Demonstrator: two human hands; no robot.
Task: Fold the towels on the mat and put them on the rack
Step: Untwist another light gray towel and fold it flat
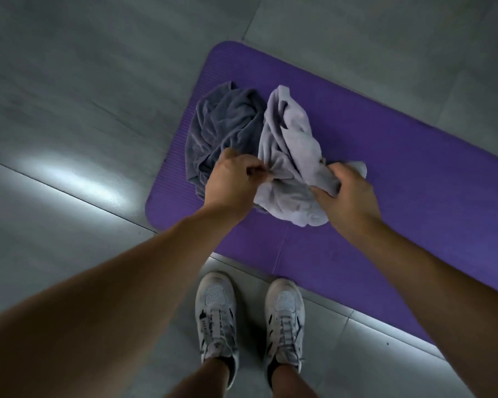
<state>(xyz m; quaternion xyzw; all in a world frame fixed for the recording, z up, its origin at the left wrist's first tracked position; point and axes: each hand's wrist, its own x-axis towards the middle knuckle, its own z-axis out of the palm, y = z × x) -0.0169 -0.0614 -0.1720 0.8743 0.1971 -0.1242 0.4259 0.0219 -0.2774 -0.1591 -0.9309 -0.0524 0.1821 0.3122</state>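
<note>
Our left hand (232,179) pinching the pale towel (289,156), our right hand (347,196) gripping its right end, fingers curled, crumpled on the purple mat (385,168), darker towel (222,122) just left, touching it

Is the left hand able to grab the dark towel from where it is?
Probably yes. The dark towel lies on the mat right next to the left hand, with nothing covering that side. But its fingers are pinching the light towel, so it must let go first.

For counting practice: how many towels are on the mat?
2. A dark grey crumpled towel, left; a pale lilac towel, right, gripped by left hand and right hand. More may hide beneath.
</note>
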